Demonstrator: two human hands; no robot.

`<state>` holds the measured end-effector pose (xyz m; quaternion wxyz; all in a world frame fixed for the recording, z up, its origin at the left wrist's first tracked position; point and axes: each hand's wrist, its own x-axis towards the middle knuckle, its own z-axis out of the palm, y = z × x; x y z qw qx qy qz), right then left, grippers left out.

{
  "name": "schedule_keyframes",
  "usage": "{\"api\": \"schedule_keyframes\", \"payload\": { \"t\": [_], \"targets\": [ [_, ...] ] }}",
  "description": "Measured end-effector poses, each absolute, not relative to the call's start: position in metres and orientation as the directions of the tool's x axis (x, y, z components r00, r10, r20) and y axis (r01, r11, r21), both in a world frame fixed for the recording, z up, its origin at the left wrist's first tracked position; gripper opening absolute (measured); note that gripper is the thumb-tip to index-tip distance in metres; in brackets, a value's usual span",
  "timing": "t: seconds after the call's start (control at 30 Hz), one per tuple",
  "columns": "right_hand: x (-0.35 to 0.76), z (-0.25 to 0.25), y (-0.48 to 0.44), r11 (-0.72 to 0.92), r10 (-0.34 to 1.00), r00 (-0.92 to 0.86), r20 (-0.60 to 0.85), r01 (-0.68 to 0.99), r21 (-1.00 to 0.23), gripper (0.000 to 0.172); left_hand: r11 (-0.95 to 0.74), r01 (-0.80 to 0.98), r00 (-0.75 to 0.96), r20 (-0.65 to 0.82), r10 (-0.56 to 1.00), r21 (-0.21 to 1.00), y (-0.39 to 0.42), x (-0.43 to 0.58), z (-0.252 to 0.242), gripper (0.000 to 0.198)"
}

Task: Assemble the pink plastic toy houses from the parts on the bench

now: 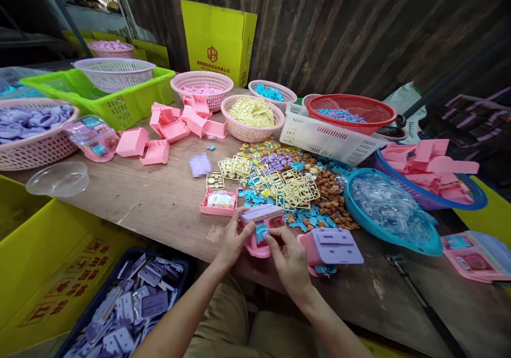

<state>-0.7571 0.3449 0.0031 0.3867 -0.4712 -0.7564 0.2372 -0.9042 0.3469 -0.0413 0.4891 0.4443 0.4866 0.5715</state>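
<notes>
A pink and purple toy unit [275, 220] with a blue part on its front is held near the table's front edge. My left hand [233, 236] grips its left side, the thumb across the front. The fingers of my right hand [288, 257] are closed at the blue part [261, 232]; anything small between the fingertips is hidden. Just right of my right hand stands another pink unit with a purple panel [335, 246]. Behind my left hand lies a pink tray [219, 200] with a clear-wrapped packet in it.
Loose blue, brown and cream pieces [299, 187] are heaped beyond my hands. Baskets line the back, including a cream-part basket [251, 131]. A blue basin [393, 209] and a metal-ended tool [423, 299] are at right. A bin of purple parts [136, 299] stands below left.
</notes>
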Motion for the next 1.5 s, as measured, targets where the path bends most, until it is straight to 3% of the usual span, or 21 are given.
{"api": "schedule_keyframes", "payload": {
  "t": [0.17, 0.37, 0.67, 0.87, 1.1, 1.3, 1.5],
  "targets": [
    [-0.754, 0.000, 0.345, 0.565, 0.816, -0.250, 0.522, 0.541, -0.624, 0.011, -0.013, -0.084, -0.140, 0.001, 0.990, 0.996, 0.345, -0.902, -0.035, 0.041],
    [-0.746, 0.002, 0.343, 0.625, 0.751, -0.281, 0.598, 0.595, -0.505, 0.013, -0.007, -0.023, -0.161, 0.003, 0.987, 1.000, 0.344, -0.897, -0.028, 0.043],
    [-0.740, 0.010, 0.347, 0.521, 0.848, -0.252, 0.467, 0.558, -0.645, 0.013, -0.018, 0.067, -0.171, 0.029, 0.985, 0.998, 0.342, -0.893, -0.017, 0.042],
    [-0.740, 0.011, 0.348, 0.525, 0.849, -0.287, 0.444, 0.554, -0.646, 0.017, -0.010, 0.116, -0.193, 0.032, 0.981, 0.993, 0.344, -0.894, -0.013, 0.040],
    [-0.743, 0.010, 0.348, 0.575, 0.795, -0.277, 0.540, 0.629, -0.523, 0.014, 0.009, 0.137, -0.204, 0.020, 0.979, 0.990, 0.345, -0.893, -0.008, 0.040],
    [-0.746, 0.007, 0.353, 0.710, 0.636, -0.395, 0.663, 0.637, -0.301, 0.014, 0.021, 0.171, -0.193, 0.013, 0.981, 0.985, 0.346, -0.893, -0.005, 0.039],
    [-0.751, -0.002, 0.356, 0.689, 0.621, -0.351, 0.701, 0.671, -0.274, 0.013, 0.043, 0.234, -0.209, 0.007, 0.978, 0.971, 0.346, -0.892, -0.003, 0.039]
  ]
}}
